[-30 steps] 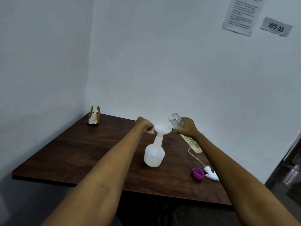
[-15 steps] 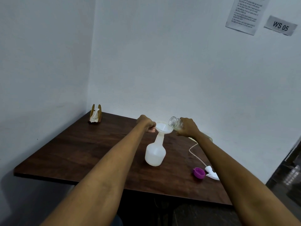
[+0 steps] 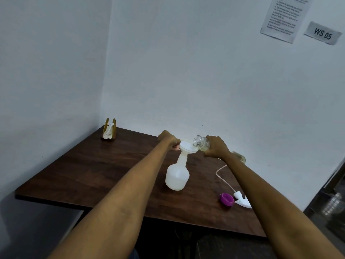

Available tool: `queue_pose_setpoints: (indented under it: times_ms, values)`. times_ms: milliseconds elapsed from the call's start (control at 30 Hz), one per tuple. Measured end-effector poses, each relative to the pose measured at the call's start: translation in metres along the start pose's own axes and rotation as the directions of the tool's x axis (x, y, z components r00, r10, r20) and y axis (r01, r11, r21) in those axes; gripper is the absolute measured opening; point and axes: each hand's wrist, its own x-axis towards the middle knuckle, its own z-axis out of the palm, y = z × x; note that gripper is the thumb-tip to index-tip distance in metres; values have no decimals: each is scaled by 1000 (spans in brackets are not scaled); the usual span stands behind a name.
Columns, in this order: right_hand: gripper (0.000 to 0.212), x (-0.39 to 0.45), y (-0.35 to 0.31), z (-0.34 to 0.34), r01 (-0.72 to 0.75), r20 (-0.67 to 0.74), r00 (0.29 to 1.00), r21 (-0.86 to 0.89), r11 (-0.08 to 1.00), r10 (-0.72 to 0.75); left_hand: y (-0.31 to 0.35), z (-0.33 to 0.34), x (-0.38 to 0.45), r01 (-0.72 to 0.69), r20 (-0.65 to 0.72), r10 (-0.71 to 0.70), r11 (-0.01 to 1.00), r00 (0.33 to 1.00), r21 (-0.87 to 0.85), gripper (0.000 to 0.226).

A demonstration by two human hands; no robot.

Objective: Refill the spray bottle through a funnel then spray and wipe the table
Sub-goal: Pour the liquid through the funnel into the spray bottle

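Note:
A white translucent spray bottle [image 3: 177, 175] stands uncapped on the dark wooden table [image 3: 97, 169], with a white funnel [image 3: 187, 146] seated in its neck. My left hand [image 3: 169, 139] grips the funnel's left rim. My right hand [image 3: 216, 146] holds a clear refill bottle [image 3: 200, 143] with pale yellow liquid, tipped almost level, its open mouth over the funnel bowl. The bottle's base [image 3: 239, 157] shows behind my wrist. The white spray head [image 3: 241, 200] with its thin tube lies on the table at the right, beside a purple cap [image 3: 226, 199].
A wooden napkin holder [image 3: 109, 129] with white tissue stands in the far left corner by the walls. The table is pushed into the wall corner. A paper notice [image 3: 283, 17] and a "WS 05" label [image 3: 323, 33] hang on the right wall.
My right hand has tipped the refill bottle from slanted upright to nearly level and brought its mouth over the funnel. My left hand stays on the funnel rim.

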Motion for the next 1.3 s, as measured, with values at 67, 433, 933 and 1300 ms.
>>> queue_pose_setpoints:
  times_ms: [67,433,933,1300]
  values:
    - [28,0,0,-1,-1,-2,1000,-6,1000,1,0,0,0,3,-4,-3,1000,1000,8,20]
    - [28,1,-3,1,19,-15,1000,0,1000,-19,-2,-3,-1,7,-10,-7,1000,1000,0,22]
    - [26,-1,-4,-1,56,-20,998,22,998,-55,-4,-2,3,-2,-22,2,1000,1000,0,21]
    - [25,-2,-4,-3,56,-6,998,-3,998,-56,-4,-1,4,-4,-26,5,1000,1000,15,16]
